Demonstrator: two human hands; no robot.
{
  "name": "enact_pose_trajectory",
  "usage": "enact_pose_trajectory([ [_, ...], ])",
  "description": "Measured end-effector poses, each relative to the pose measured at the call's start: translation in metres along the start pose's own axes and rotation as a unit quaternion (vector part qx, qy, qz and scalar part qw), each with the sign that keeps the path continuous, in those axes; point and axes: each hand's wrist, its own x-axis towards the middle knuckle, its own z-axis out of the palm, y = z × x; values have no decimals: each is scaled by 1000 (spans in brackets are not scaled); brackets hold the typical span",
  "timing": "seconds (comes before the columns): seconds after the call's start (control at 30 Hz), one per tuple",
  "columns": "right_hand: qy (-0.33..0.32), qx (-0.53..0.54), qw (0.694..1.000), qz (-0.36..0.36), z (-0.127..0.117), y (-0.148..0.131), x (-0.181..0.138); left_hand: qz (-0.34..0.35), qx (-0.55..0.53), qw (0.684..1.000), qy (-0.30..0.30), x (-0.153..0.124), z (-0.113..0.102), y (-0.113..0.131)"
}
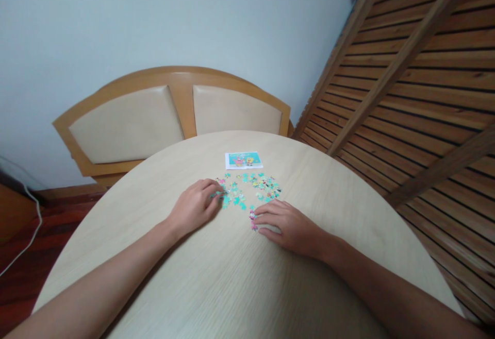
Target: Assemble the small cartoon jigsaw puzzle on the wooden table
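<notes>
Left hand (197,202): fingers curled over the left edge of the loose puzzle pieces (236,201), fingertips down among them; can't tell if a piece is pinched, tips too small and partly hidden. Right hand (288,225): thumb and fingers apart, a gap between them, fingertips at the right side of a short pink strip of pieces (253,219); touching or just beside, can't say for sure. Strip lies on the near side of the heap, set off from the rest, running roughly toward the person; joined or only lined up, too small to tell.

Step in hand, as judged: left hand picking through pieces, right hand steadying or adjusting the strip. Next move seems to call for a light fingertip pinch on one flat piece, turning it to match, and pressing it in without shoving the strip.

Outward: loose pieces, mostly turquoise with some yellow and pink, in a rough ring, some overlapping. Just beyond, a picture card (244,160) with cartoon figures, lying flat. All on the pale round table (224,277). Past it, a wooden chair back (181,97) with cream panels, then the wall; slatted wood panel (386,71) at right. Nothing big blocks the hands; overlapping pieces and the left fingers covering some are the main hindrance.
</notes>
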Motion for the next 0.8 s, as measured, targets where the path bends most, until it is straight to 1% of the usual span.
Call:
enact_pose_trajectory([
  [0.1,2,11,1000,-5,0,-1,1,-30,-8,999,21,3,3,-22],
  [0.17,4,12,1000,-7,0,-1,1,-37,-16,999,18,5,7,-27],
  [0.4,1,12,1000,-8,1,-1,1,-13,-9,999,-47,7,22,-24],
  [0.5,-2,12,1000,-7,0,-2,2,-27,-3,999,-40,5,23,-29],
  [0.67,-3,18,1000,-12,-1,-3,3,-72,-6,997,-26,4,21,-38],
  [0.8,-4,15,1000,-10,-2,-4,3,-68,-8,997,-28,7,19,-35],
])
